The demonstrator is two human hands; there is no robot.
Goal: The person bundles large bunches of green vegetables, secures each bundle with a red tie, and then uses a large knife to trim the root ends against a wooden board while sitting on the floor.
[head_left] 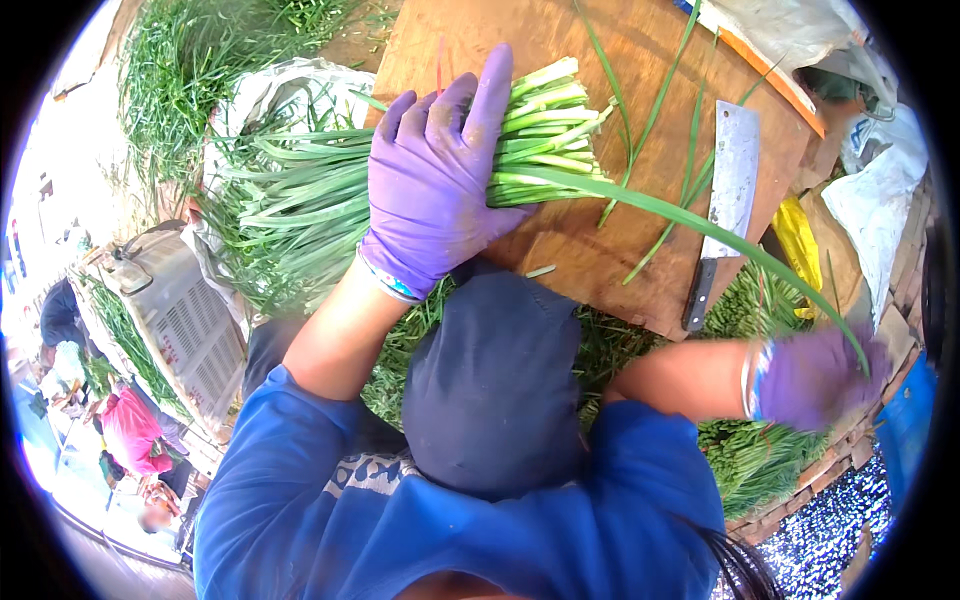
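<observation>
Your left hand (440, 165), in a purple glove, lies between 11 and 12 o'clock, fingers spread and thumb below, clasping the bundle of green stalks (545, 140) on the wooden board (600, 255). Your right hand (822, 375), also gloved, is out just past 3 o'clock and badly blurred; the far end of a long green leaf (660, 206) meets it, but you cannot tell whether the fingers are closed on it.

The bundle lies across 11 to 12 o'clock, pale cut ends toward 1, leafy tops spilling toward 10. That leaf arcs from beside the pale ends over the cleaver (732, 170) at 2 o'clock, whose handle points toward 3. Loose leaves (617, 80) lie between 1 and 2. A pale crate (185, 310) sits at 9, greens (755, 470) at 4.

A hard tug on the leaf could snap it or drag stalks out of line. Should your left hand ease, the bundle might fan apart, since nothing else visibly binds it. The leaf could also be nicked on the blade, and a low sweep of your right forearm might knock the handle, which sits near the board's edge.
</observation>
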